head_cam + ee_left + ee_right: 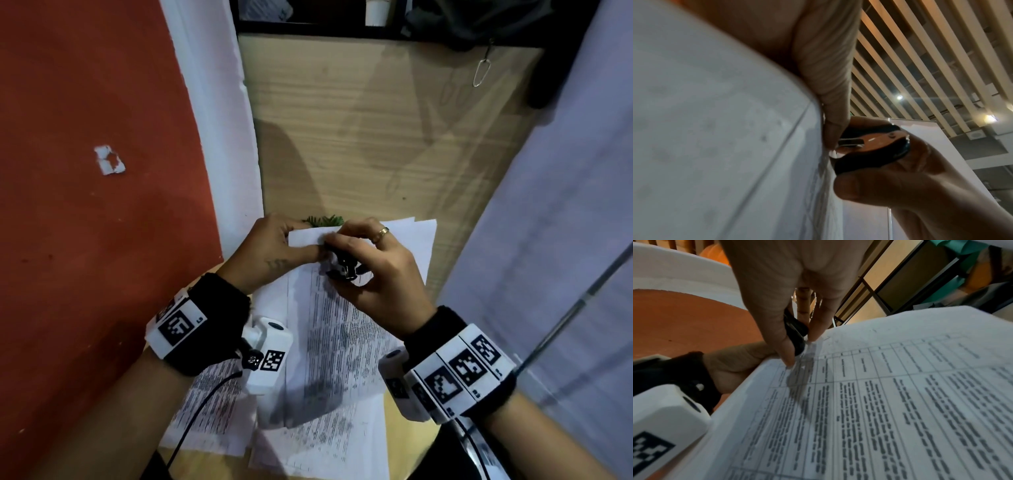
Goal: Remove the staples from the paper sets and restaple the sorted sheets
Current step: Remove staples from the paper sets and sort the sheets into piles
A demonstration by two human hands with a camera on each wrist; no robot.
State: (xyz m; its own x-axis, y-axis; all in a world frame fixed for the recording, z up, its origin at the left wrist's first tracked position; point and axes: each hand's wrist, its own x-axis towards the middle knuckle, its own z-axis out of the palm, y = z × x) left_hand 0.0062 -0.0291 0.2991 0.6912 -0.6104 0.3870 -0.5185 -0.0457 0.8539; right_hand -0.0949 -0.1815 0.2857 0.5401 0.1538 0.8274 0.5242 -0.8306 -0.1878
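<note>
Holding: the left hand (270, 245) pinches the folded-over top corner of a white printed paper set (337, 329), thumb on top, fingers behind the fold.
Right hand (375, 274): its grip is closed around a small black claw-style staple remover (344, 266), thumb and fingers squeezing the two halves, a gold ring on one finger.
Staple remover: pressed against the paper corner just beside the left thumb; in the left wrist view its black body and metal jaw plate (869, 146) sit right at the sheet's edge, with the right thumb below it.
Staple: I cannot tell from here whether the claws have hold of one.
Paper set: covered in ruled tables of blurred dark text (879, 402), it lies tilted, lifted at the far corner where both hands meet, its near end resting on other sheets.
Other sheets: more printed white pages (212, 411) lie spread beneath and to the left on the light wooden bench (376, 137).
Wrists: black bands with white marker blocks (178, 325) on both arms.
Surroundings: a red wall (85, 205) to the left, a small green sprig (323, 220) just beyond the hands, and a wire clip (481, 72) hanging further back.
</note>
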